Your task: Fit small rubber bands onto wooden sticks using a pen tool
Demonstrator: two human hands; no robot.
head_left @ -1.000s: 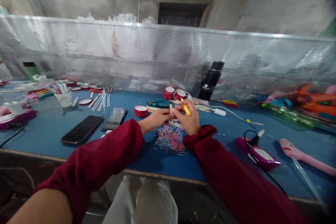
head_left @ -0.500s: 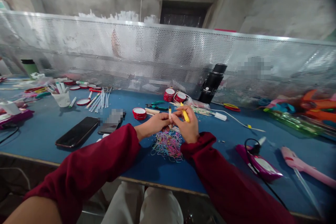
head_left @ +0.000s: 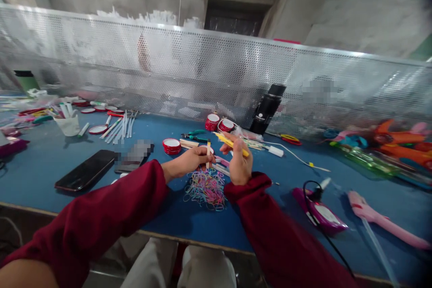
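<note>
- The thin stick [head_left: 208, 149] stands upright above the middle of the desk [head_left: 43, 162], just over a loose heap of coloured rubber bands [head_left: 205, 188].
- The left hand [head_left: 188, 161] has its grip pressed together on the thin stick's lower part, thumb and fingertips pinching it.
- The right hand [head_left: 240, 164] is just beside it. Its grip is closed round a yellow stick [head_left: 227, 141], which slants up and to the left out of the fingers.
- The two hands are near each other but apart; both sleeves are dark red.
- Behind the hands lie a red tape roll [head_left: 171, 145], green-handled pliers [head_left: 194, 135] and two more red rolls [head_left: 218, 123].
- A black flask [head_left: 266, 109] stands against the perforated metal screen [head_left: 168, 67].
- To the left lie a black phone [head_left: 86, 175] and a white cup [head_left: 69, 125] holding sticks.
- To the right lie a purple device [head_left: 320, 212] with a black cable and a pink toy [head_left: 381, 220].
</note>
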